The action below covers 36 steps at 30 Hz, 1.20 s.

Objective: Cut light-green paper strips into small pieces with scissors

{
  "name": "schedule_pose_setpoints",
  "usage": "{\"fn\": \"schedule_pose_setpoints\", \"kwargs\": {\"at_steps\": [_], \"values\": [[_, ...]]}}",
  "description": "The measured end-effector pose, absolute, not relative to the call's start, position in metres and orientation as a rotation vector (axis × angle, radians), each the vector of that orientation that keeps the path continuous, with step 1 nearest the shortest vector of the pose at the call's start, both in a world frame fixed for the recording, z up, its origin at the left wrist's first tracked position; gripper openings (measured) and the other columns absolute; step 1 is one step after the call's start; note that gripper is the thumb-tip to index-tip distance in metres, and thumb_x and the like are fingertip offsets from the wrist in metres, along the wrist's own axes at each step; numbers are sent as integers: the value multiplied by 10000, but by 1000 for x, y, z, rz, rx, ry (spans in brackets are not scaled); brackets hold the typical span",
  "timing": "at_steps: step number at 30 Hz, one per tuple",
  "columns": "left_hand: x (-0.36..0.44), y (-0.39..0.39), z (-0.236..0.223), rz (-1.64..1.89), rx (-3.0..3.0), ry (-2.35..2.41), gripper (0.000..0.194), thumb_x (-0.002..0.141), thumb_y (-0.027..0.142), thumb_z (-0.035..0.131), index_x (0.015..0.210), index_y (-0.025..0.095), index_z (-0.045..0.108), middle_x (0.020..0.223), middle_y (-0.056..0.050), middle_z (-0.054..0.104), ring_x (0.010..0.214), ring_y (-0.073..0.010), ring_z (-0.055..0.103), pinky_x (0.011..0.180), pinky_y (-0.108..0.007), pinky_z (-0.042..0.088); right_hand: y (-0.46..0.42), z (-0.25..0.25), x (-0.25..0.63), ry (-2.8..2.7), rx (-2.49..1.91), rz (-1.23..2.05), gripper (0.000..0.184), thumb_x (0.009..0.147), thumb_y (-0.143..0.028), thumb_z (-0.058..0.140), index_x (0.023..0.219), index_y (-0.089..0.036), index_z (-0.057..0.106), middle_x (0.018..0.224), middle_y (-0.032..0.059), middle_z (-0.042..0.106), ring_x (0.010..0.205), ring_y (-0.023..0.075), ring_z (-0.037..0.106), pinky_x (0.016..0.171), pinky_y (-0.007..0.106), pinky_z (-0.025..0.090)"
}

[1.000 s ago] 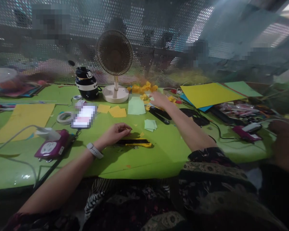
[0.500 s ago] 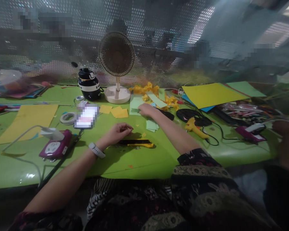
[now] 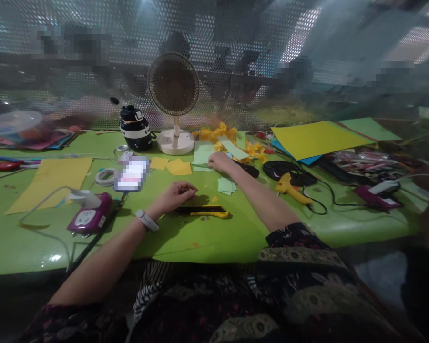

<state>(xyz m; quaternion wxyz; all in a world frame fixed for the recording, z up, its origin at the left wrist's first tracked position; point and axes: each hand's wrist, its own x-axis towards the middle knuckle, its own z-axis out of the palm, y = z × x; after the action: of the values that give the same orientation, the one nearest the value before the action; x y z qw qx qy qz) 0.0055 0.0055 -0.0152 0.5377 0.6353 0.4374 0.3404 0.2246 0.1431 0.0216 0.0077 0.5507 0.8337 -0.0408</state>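
My right hand (image 3: 221, 163) reaches to a light green paper sheet (image 3: 203, 150), with its fingers closed at the sheet's lower right corner; the fingertips are partly hidden. My left hand (image 3: 177, 194) lies on the table with its fingers loosely curled and a small gap by the thumb, nothing visible in it. Just in front of it is a yellow and black utility knife (image 3: 210, 211). Small green paper pieces (image 3: 226, 186) lie below my right wrist. Orange-yellow paper squares (image 3: 178, 166) sit between the hands and the fan.
A desk fan (image 3: 175, 140) and a black bottle (image 3: 134, 131) stand at the back. Left are a phone (image 3: 131, 175), tape roll (image 3: 105, 176) and purple power socket (image 3: 89, 216). Orange paper flowers (image 3: 219, 131), a yellow glue gun (image 3: 293, 190) and yellow sheets (image 3: 318, 138) lie right. A person sits far right.
The view has shifted slightly, moving the table's things a little right in the picture. My right hand stays at the green sheet, and my left hand holds the same pose.
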Motion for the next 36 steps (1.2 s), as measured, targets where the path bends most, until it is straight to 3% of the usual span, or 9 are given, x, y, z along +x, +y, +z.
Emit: {"fn": "schedule_pose_setpoints", "kwargs": {"at_steps": [6,9,12,18,22,25,28,31,36], "values": [[6,8,-18,810,1503,1050,210,870,334,719,973,151,706,886,-80,787,855,-186,748,889,-380,584,147,22,228,2633,1796,-208,139,882,-228,746,974,-128,777,1049,117,784,924,191,688,761,246,450],[6,9,-20,818,1484,1030,222,855,348,741,959,154,710,883,-75,789,855,-182,748,889,-373,587,148,24,230,2629,1785,-274,115,853,-161,750,961,-142,786,1011,82,796,894,168,696,769,225,455],[6,9,-20,843,1452,1019,248,824,369,779,938,158,716,862,-67,788,837,-178,747,882,-363,588,148,27,230,2637,1804,-283,126,887,-129,678,953,-134,785,1013,86,795,919,171,696,799,226,460],[6,9,-10,938,1194,987,365,826,473,794,954,138,723,923,-113,793,837,-181,749,860,-346,592,118,54,224,2821,1933,-47,304,1006,-187,455,1139,-114,719,1210,159,720,1071,257,639,881,332,459],[3,11,-5,972,941,895,534,858,644,686,1032,140,712,971,-156,790,915,-235,756,820,-354,605,59,57,213,3230,1356,64,237,1014,-198,488,1057,-143,715,1062,128,739,952,232,645,840,352,484],[2,14,-5,935,891,787,560,865,677,642,1069,159,704,949,-130,785,900,-250,751,752,-348,608,12,40,202,3370,843,105,206,985,-124,514,971,-164,716,987,117,749,884,221,646,827,384,514],[1,16,-5,989,857,823,434,860,560,707,995,147,701,882,-108,770,780,-218,726,654,-310,577,-18,25,194,3461,543,201,204,987,-138,526,912,-157,715,1092,144,756,933,235,661,896,443,527],[0,14,-1,1133,844,889,239,787,304,810,878,130,673,794,-68,742,657,-150,668,573,-246,517,-28,25,193,3542,444,2,176,997,-194,559,920,-170,715,1175,142,743,1022,229,670,937,435,536],[-1,8,3,1159,888,871,112,806,162,731,907,135,690,734,1,716,569,-109,600,541,-220,463,-15,38,194,3693,828,-364,124,965,-241,628,870,-206,700,1319,117,683,1258,260,601,1078,513,470]]}}
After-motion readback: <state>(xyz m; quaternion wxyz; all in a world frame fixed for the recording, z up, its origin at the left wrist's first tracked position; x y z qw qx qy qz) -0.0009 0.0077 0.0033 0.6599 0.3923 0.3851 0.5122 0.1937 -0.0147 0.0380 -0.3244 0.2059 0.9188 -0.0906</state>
